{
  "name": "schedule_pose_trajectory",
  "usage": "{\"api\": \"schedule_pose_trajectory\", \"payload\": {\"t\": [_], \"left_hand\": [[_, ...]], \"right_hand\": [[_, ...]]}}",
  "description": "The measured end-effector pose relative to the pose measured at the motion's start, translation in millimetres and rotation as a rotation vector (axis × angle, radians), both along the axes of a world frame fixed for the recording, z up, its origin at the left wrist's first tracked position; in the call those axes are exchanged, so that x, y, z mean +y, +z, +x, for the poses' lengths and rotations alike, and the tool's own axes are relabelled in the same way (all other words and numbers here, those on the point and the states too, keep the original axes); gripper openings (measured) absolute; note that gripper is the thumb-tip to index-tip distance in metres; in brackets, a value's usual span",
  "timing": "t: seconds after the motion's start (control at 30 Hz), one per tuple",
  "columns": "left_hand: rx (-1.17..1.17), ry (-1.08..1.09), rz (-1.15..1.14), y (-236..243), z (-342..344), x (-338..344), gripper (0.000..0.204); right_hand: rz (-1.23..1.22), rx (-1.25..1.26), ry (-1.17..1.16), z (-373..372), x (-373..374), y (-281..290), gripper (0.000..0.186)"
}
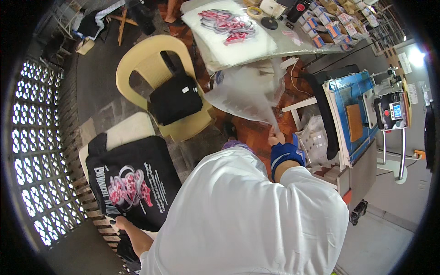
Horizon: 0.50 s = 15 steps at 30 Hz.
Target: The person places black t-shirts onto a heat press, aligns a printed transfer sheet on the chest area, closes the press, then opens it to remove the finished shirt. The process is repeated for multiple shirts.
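My left hand [121,222] is at the near edge of a black tote bag [160,160], its fingers closed on the fabric; the fingertips are partly hidden. The bag lies flat on a pale padded surface [130,130] and carries a pink and grey print with white lettering. Farther right, my right hand [275,138], below a blue wrist support [288,156], grips the gathered lower end of a translucent plastic film [250,94]. That film spreads upward toward the far table.
A yellow plastic chair [133,57] holds folded black bags [176,98]. White printed sheets [229,32], a tape roll [254,12] and several small boxes lie on the far table [293,50]. At right stands a heat press [389,110] beside a blue-topped surface [339,105].
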<state>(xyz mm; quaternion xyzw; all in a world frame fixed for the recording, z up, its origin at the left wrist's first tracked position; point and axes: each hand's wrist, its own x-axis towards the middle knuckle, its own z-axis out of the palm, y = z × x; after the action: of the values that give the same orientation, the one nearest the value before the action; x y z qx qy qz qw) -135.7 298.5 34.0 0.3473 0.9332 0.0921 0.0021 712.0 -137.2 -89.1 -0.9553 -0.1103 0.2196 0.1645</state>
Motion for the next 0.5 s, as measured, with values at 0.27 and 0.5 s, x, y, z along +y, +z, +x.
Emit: {"api": "schedule_pose_trajectory", "payload": {"t": [0.27,0.5], "left_hand": [[0.075,-0.25,0.197,46,135,-47,0.04],[0.358,-0.398,-0.1,66,198,-67,0.039]], "right_hand": [[-0.071,0.388,-0.17,50,-76,-37,0.034],[0.149,0.559,-0.433,49,-114,-46,0.029]]}}
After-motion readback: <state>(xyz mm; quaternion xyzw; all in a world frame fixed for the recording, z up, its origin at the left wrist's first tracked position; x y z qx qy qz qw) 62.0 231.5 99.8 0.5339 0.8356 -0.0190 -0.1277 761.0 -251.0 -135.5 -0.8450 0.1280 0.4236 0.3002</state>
